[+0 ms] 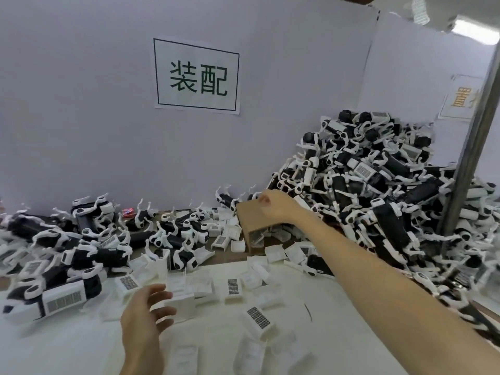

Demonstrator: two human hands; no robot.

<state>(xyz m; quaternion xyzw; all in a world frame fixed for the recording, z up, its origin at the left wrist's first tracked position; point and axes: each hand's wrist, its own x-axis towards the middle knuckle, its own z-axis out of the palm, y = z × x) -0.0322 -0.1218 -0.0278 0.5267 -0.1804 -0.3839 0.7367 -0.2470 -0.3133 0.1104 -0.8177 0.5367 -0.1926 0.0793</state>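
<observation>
My right hand (273, 205) reaches far across the bench and grips the top of a small brown cardboard box (253, 221), which is tilted with its open end facing down toward me. My left hand (147, 311) hovers low over the white mat (311, 334) with its fingers spread and relaxed, holding nothing, close to a white plastic cover (180, 303). Several loose white covers with grey mesh grilles, such as one (259, 318), lie scattered on the mat.
A tall heap of black-and-white plastic devices (378, 190) fills the right side against the wall. A lower spread of the same devices (67, 244) covers the left. A metal pole (472, 147) stands at right. A paper sign (197, 74) hangs on the white wall.
</observation>
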